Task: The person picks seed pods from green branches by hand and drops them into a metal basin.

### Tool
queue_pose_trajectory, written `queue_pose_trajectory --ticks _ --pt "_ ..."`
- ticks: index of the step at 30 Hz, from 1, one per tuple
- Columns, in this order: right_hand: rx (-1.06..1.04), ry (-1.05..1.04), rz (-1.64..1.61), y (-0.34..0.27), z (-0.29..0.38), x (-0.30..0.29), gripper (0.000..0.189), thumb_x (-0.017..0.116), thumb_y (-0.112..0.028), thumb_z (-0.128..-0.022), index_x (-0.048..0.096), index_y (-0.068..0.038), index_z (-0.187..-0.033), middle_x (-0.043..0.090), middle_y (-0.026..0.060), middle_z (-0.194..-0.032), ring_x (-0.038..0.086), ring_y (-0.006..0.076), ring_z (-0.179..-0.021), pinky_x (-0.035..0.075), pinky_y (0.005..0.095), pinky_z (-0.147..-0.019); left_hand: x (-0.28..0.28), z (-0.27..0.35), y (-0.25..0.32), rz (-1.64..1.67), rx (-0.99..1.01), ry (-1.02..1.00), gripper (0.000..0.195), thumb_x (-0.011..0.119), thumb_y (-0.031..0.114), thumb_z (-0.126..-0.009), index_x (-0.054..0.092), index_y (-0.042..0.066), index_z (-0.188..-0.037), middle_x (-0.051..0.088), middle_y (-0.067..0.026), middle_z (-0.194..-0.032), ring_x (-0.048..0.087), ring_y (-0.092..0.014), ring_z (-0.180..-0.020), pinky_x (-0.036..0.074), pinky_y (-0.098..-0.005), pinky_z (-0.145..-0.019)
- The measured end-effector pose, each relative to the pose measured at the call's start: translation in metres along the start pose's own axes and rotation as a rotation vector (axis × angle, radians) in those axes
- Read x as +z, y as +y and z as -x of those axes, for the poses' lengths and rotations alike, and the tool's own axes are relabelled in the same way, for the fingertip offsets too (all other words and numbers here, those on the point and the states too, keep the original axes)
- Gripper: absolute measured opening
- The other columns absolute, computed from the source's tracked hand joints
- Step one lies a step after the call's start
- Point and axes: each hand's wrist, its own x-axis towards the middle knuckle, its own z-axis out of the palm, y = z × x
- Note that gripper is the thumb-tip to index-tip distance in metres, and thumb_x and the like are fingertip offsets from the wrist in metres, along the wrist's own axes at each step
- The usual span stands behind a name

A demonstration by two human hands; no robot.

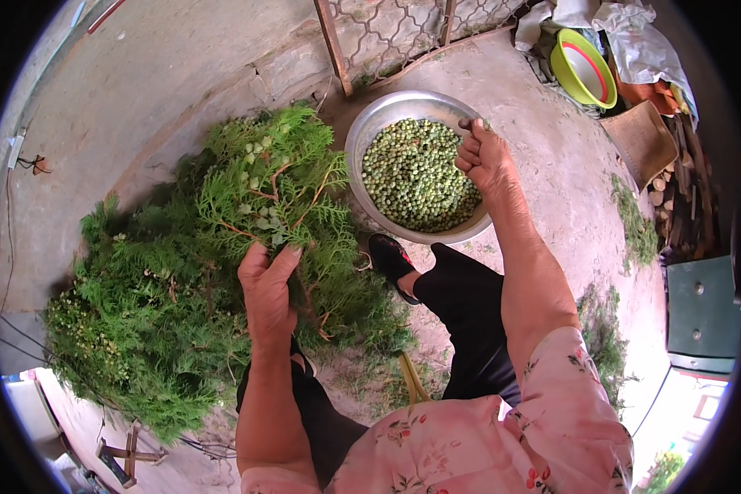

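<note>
My left hand [268, 290] grips a leafy arborvitae branch [278, 191] between thumb and fingers. Pale green cones [262, 217] sit in clusters on its flat sprays. Under it lies a big heap of cut arborvitae branches [160, 315]. My right hand [488, 157] is raised over the right rim of a round metal basin [389, 106], fingers curled in and thumb against the index finger. Whether something small is pinched there is not clear. Many loose green cones [420, 176] fill much of the basin.
A wire-mesh frame [395, 37] leans at the wall behind the basin. At the far right are a lime-green plastic basin [562, 68], stacked firewood [657, 197] and a dark green box-like object [701, 309]. Scattered sprigs [633, 222] lie on the concrete floor; cables [21, 339] run at left.
</note>
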Motion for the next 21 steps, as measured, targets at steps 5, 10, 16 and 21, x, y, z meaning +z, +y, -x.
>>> queue_pose_trajectory --ticks 5,10,16,21 --pt "-0.076 -0.201 -0.124 0.016 0.019 0.027 0.028 0.034 -0.024 -0.094 0.047 0.000 -0.091 0.055 0.0140 -0.079 0.056 0.0260 -0.071 0.051 0.0393 -0.068 0.009 -0.002 -0.006 0.040 -0.073 0.067 0.010 0.056 -0.002 -0.078 0.055 -0.001 -0.088 0.059 -0.0042 -0.083 0.055 -0.011 -0.071 0.044 -0.0254 -0.064" --pt "0.077 -0.429 -0.408 0.044 0.078 0.088 0.029 0.034 -0.026 -0.094 0.046 0.001 -0.093 0.051 0.0231 -0.107 0.050 0.0347 -0.104 0.041 0.0459 -0.092 0.012 -0.001 -0.016 -0.145 0.053 0.185 0.010 0.061 0.004 -0.076 0.053 0.001 -0.080 0.053 0.0019 -0.076 0.043 -0.005 -0.065 0.038 -0.0229 -0.058" --pt "0.129 -0.439 -0.264 0.095 0.108 0.113 0.028 0.037 -0.030 -0.093 0.048 -0.004 -0.092 0.053 0.0151 -0.110 0.048 0.0221 -0.104 0.036 0.0346 -0.092 0.020 -0.001 -0.026 -0.124 0.190 0.216 0.013 0.066 -0.001 -0.072 0.053 0.001 -0.071 0.053 0.0031 -0.072 0.043 -0.004 -0.063 0.038 -0.0207 -0.056" --pt "0.095 -0.480 -0.205 0.109 0.119 0.125 0.029 0.037 -0.030 -0.094 0.049 -0.003 -0.093 0.052 0.0109 -0.110 0.049 0.0179 -0.095 0.039 0.0319 -0.088 0.024 0.003 -0.025 -0.063 0.147 0.160 0.017 0.069 0.003 -0.070 0.052 -0.001 -0.066 0.053 0.0038 -0.067 0.042 -0.003 -0.062 0.040 -0.0212 -0.054"
